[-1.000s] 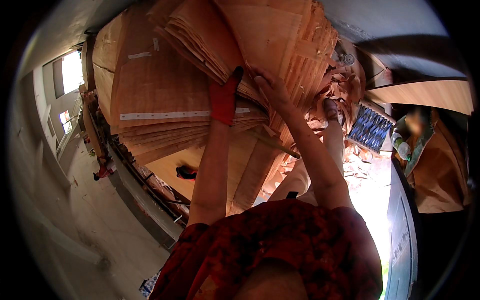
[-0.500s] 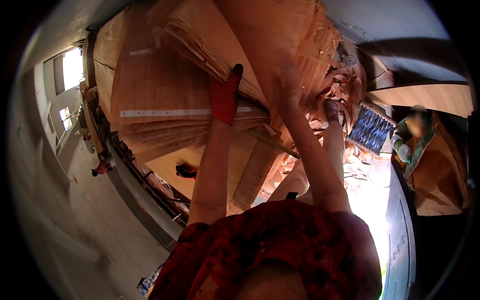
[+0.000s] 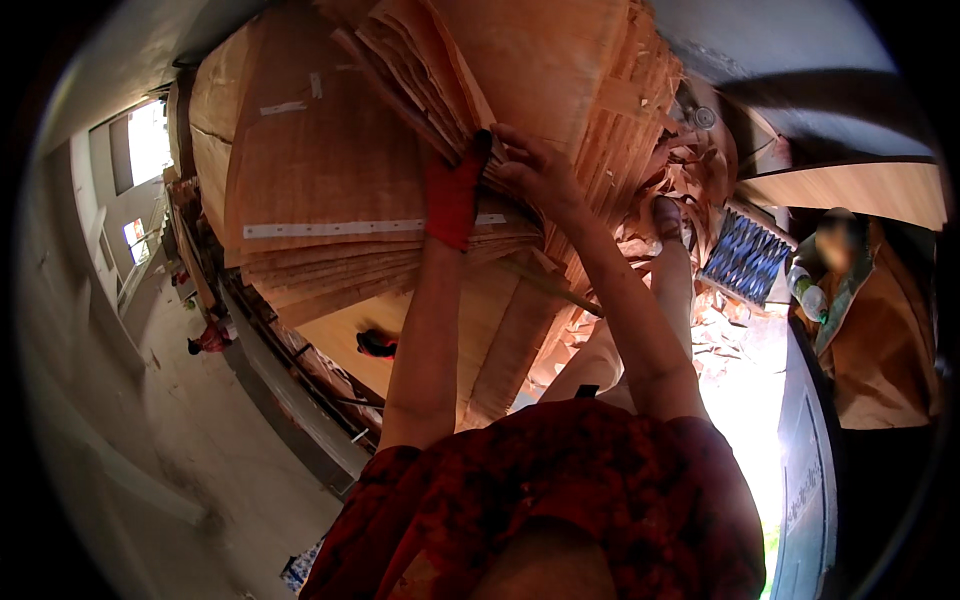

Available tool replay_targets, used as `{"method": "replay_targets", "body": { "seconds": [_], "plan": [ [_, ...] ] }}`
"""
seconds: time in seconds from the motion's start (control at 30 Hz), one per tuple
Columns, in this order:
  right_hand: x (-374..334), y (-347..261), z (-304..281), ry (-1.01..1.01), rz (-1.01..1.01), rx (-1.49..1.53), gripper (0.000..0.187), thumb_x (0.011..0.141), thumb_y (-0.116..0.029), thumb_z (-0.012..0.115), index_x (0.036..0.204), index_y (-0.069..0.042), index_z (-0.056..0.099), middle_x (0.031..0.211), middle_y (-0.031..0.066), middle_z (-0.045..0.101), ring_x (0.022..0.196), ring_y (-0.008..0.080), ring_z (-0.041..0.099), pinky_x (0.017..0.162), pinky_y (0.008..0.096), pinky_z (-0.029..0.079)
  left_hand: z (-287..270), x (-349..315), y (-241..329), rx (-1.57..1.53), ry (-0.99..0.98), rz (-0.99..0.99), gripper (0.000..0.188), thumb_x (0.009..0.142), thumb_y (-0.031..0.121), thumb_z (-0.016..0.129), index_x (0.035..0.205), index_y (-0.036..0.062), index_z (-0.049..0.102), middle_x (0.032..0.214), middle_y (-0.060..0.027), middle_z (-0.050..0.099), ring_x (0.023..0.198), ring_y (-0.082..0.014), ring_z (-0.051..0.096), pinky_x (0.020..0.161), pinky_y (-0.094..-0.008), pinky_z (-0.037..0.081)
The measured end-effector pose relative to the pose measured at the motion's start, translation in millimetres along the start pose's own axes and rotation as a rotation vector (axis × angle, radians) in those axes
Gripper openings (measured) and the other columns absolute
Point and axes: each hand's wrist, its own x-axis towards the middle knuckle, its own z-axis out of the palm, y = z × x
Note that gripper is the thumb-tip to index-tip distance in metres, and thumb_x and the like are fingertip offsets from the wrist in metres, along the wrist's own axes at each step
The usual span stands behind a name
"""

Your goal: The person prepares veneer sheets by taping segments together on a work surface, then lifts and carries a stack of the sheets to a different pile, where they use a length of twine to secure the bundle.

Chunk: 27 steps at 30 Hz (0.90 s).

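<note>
My left hand (image 3: 455, 195), in a red glove with black fingertips, grips the near edge of a bundle of thin brown wood veneer sheets (image 3: 425, 70). The bundle is bent back, and its sheets fan apart along the edge. Close to its right sits my bare right hand (image 3: 540, 175), fingers bent and apart, the fingertips at the edge of the sheets; its thumb is not clearly seen. Beneath both hands lies a broad veneer stack (image 3: 330, 185) with a white tape strip (image 3: 350, 227) across it. A black and red glove (image 3: 377, 343) rests on a paler sheet nearer me.
Ragged veneer edges (image 3: 600, 180) rise at the right, with torn scraps (image 3: 715, 165) beyond. A blue woven panel (image 3: 745, 258) stands near my leg. Another person (image 3: 838, 245) is at the far right beside a brown sheet (image 3: 880, 350). A thin stick (image 3: 555, 285) juts toward my right forearm.
My right hand, blurred before over the sheets, has come down and left to the bundle's edge beside my left hand. The bundle's sheets now stand more raised and spread.
</note>
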Motion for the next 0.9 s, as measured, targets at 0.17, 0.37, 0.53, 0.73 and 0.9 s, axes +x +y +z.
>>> {"method": "replay_targets", "body": {
  "seconds": [0.17, 0.37, 0.53, 0.73, 0.9],
  "plan": [
    [-1, -14, 3, 0.010, 0.091, 0.081, 0.047, 0.087, -0.002, 0.063, 0.134, -0.007, 0.054, 0.118, 0.0036, 0.057, 0.113, 0.0148, 0.055, 0.092, 0.0290, 0.048, -4, 1, -10, -0.121, -0.008, 0.010, 0.053, 0.089, 0.022, 0.069, 0.132, 0.0004, 0.046, 0.126, -0.0088, 0.056, 0.111, -0.0174, 0.054, 0.094, -0.0304, 0.043],
    [4, -22, 2, 0.018, 0.081, 0.034, 0.045, 0.087, -0.001, 0.061, 0.131, -0.005, 0.056, 0.128, 0.0051, 0.058, 0.116, 0.0153, 0.055, 0.100, 0.0301, 0.044, -3, 2, -15, -0.203, -0.019, 0.017, 0.050, 0.091, 0.020, 0.066, 0.132, 0.0001, 0.046, 0.125, -0.0071, 0.056, 0.109, -0.0167, 0.054, 0.093, -0.0297, 0.043],
    [6, -23, 4, 0.045, 0.089, 0.014, 0.045, 0.085, -0.003, 0.065, 0.130, -0.005, 0.057, 0.126, 0.0067, 0.059, 0.115, 0.0160, 0.056, 0.099, 0.0310, 0.045, -3, 2, -17, -0.196, 0.008, 0.035, 0.048, 0.093, 0.018, 0.064, 0.134, 0.0004, 0.045, 0.126, -0.0068, 0.054, 0.110, -0.0162, 0.052, 0.094, -0.0298, 0.042],
    [11, -38, 18, 0.067, -0.070, -0.110, 0.044, 0.085, -0.006, 0.068, 0.126, -0.004, 0.053, 0.121, 0.0103, 0.058, 0.115, 0.0189, 0.055, 0.094, 0.0335, 0.048, -3, 2, -23, -0.319, 0.050, 0.044, 0.043, 0.094, 0.019, 0.062, 0.130, -0.0019, 0.051, 0.121, -0.0055, 0.057, 0.105, -0.0143, 0.054, 0.090, -0.0275, 0.043],
    [7, -36, 29, 0.271, -0.013, 0.342, 0.021, 0.088, -0.002, 0.063, 0.106, -0.004, 0.054, 0.109, 0.0090, 0.058, 0.101, 0.0169, 0.058, 0.081, 0.0293, 0.050, -6, 1, -24, -0.311, 0.059, 0.001, 0.041, 0.094, 0.017, 0.061, 0.129, -0.0014, 0.051, 0.121, -0.0050, 0.056, 0.105, -0.0152, 0.053, 0.091, -0.0293, 0.043]
  ]
}}
